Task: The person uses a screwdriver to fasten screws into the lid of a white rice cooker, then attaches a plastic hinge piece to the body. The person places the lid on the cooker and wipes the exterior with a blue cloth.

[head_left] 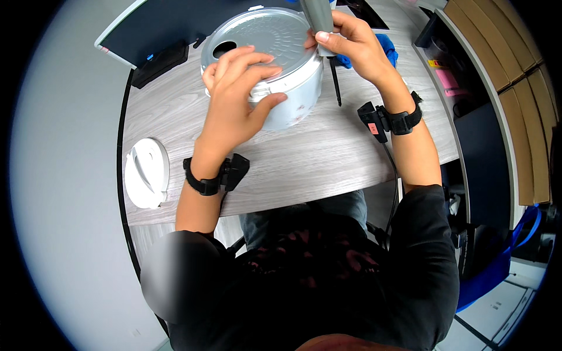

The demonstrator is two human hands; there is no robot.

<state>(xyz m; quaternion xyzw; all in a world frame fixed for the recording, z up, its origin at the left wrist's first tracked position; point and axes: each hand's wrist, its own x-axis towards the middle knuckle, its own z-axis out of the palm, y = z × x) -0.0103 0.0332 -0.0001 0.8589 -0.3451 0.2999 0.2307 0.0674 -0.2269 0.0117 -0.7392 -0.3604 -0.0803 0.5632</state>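
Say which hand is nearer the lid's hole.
The left hand, its fingers beside the hole; the right hand sits at the right edge of the grey lid.

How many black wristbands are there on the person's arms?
2. One black wristband goes around the wrist of the left hand; the other black wristband goes around the wrist of the right hand.

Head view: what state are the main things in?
Left hand: spread, over the container's edge
Right hand: closed on the gray object
Container: upright
Gray disc: on the container's top
White oval part: lying on the desk
Monitor: screen dark
Wrist straps: fastened
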